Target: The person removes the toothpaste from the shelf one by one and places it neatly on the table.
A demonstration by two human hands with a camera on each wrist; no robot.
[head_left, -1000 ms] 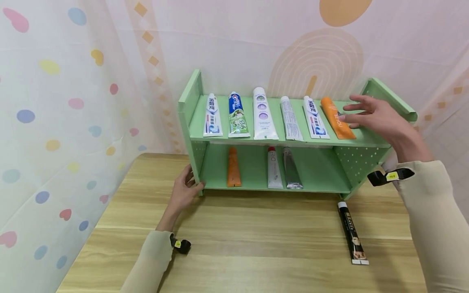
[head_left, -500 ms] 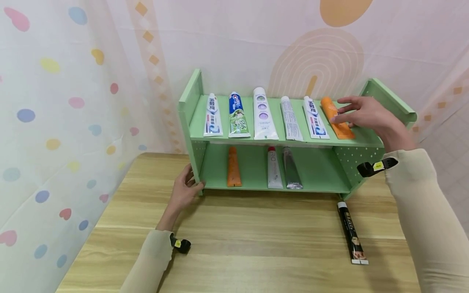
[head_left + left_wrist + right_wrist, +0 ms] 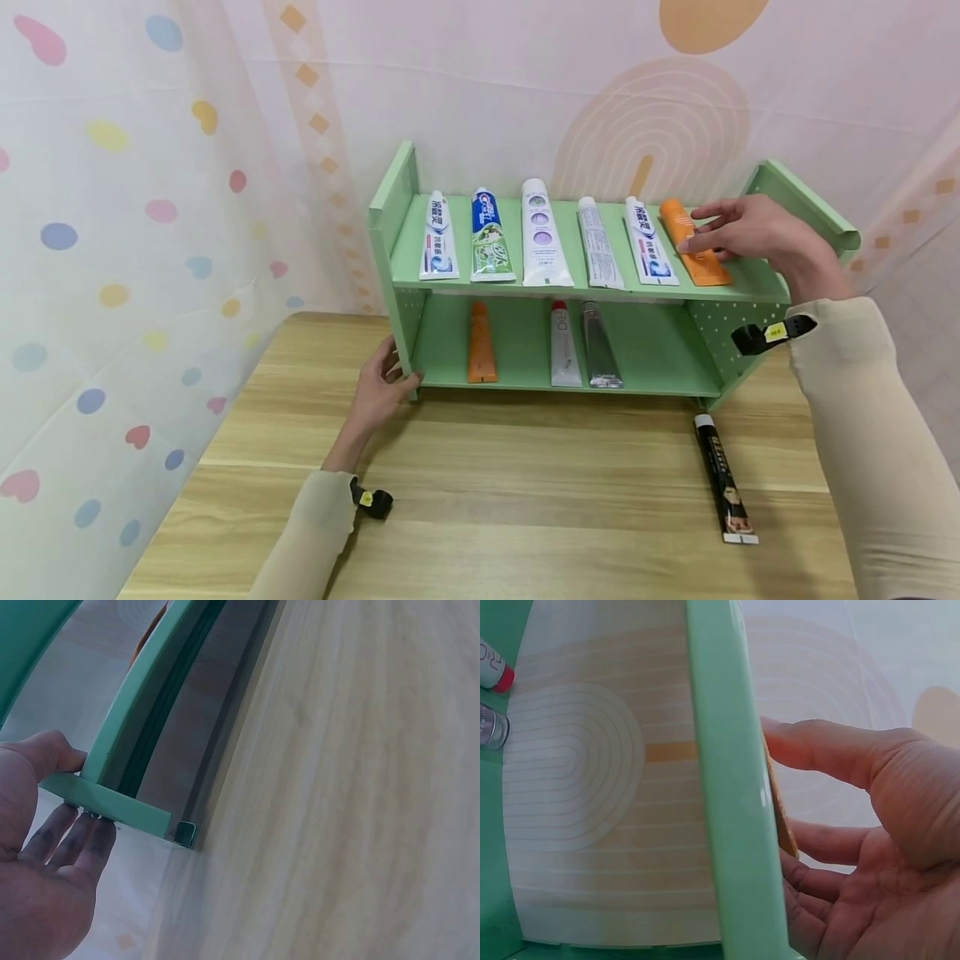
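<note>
A green two-tier shelf (image 3: 660, 358) stands on the wooden table. My left hand (image 3: 375, 392) grips the lower edge of its left side panel, thumb on one side and fingers on the other, as the left wrist view shows. At the right end of the upper tier, my right hand (image 3: 757, 229) holds an orange toothpaste tube (image 3: 677, 218) between thumb and fingers. The tube lies flat on the board with its cap end toward the back. In the right wrist view, the board's green edge hides most of that tube (image 3: 781, 817).
Left of the orange tube lie several toothpaste tubes, including a white-and-blue one (image 3: 651, 246) close beside it. The lower tier holds another orange tube (image 3: 481, 346), a white red-capped tube (image 3: 563, 350) and a silver tube (image 3: 600, 350). A black tube (image 3: 723, 483) lies on the table (image 3: 540, 500).
My right hand has moved left onto the orange tube, its fingers closing around it. The left hand keeps its grip on the shelf's side panel.
</note>
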